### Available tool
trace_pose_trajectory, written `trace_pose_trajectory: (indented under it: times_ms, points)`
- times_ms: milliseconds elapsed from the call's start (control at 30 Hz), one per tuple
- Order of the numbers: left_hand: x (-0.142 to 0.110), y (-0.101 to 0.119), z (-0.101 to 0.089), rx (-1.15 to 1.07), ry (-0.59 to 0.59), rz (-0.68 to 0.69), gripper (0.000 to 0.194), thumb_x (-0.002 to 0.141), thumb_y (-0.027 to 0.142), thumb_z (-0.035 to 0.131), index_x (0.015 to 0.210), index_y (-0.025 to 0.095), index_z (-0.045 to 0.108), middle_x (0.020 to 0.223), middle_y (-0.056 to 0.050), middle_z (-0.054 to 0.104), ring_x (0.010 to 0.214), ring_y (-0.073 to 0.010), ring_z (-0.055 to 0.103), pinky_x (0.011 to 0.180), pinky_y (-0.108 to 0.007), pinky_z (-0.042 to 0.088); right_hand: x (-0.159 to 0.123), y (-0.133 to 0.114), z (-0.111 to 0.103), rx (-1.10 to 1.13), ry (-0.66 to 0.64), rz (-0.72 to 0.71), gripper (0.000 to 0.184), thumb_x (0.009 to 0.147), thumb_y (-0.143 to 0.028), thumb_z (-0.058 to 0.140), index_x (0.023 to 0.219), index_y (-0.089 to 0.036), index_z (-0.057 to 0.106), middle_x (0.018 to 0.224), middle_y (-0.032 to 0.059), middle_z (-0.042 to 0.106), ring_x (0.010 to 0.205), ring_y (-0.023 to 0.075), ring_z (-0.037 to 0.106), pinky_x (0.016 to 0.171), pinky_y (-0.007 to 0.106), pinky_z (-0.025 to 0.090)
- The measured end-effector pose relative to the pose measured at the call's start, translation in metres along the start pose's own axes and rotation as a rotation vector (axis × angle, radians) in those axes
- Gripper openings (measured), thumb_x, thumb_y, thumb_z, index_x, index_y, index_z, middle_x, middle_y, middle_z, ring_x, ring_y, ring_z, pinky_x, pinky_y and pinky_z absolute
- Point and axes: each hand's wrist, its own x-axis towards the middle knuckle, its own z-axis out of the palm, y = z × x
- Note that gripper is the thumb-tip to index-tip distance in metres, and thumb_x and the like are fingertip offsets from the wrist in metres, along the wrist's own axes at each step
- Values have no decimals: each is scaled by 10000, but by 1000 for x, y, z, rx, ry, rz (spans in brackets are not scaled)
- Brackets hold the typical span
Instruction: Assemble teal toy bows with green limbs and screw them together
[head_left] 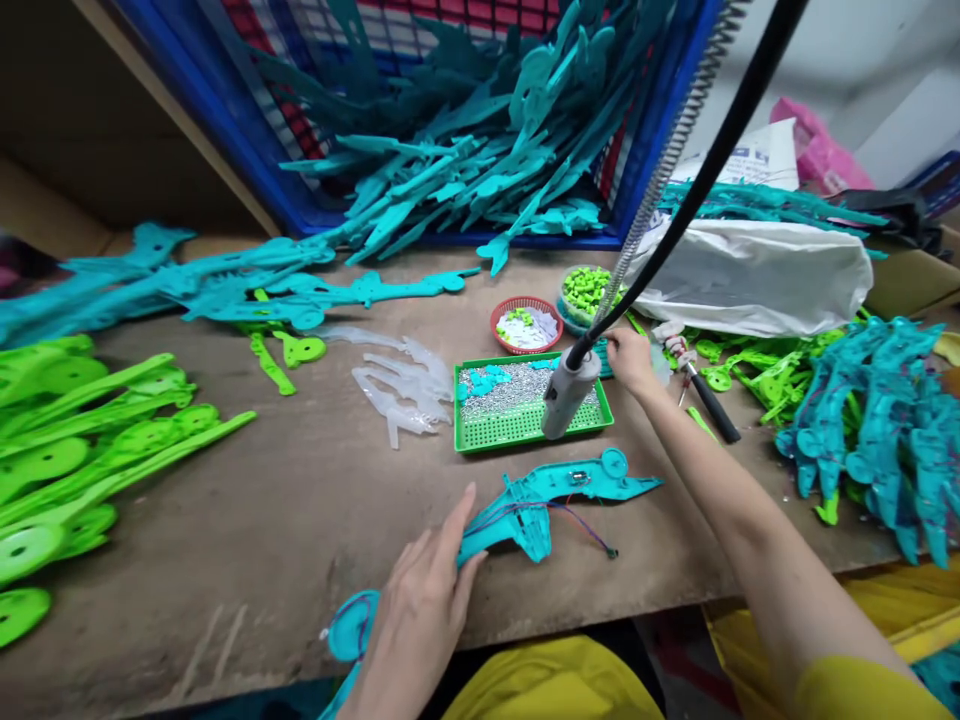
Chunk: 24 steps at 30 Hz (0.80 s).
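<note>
Teal pc [534, 498] in L hand [421, 595]

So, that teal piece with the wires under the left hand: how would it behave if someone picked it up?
The teal piece looks like moulded plastic, so it is probably stiff and fairly light for its size. The thin wires trailing off its side look loose, so they would likely dangle and might snag.

Assembly workshop: worn workbench [300, 500], spring-hung tool [564, 400], green tray [517, 435], blue crate [214, 110] heaped with teal plastic parts [465, 180].
</note>
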Motion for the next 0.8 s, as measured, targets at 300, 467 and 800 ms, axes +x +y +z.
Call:
trace_pose_trajectory:
  times_ms: [300,467,800]
  points:
    - [-3,6,-3,-21,-54,-54,604,1017,278,442,1581,207,239,1165,-127,714,926,-251,697,756,-363,571,-5,-15,-4,67,31,36,165,829,-126,532,791,-147,692,853,116,703,936,241,662,914,365,482]
    - [-3,8,-5,-38,-61,-52,604,1011,260,461,1574,192,255,1149,-124,713,931,-254,688,770,-371,562,-89,-48,-46,305,122,47,161,784,-224,601,829,-168,745,781,63,743,701,190,667,729,339,540]
    - [-7,17,-8,-11,-71,-68,651,985,219,526,1575,180,253,1178,-122,694,910,-253,655,791,-368,530,-189,-75,-44,673,-184,289,136,686,-293,683,737,-197,763,731,40,762,636,173,686,645,307,574]
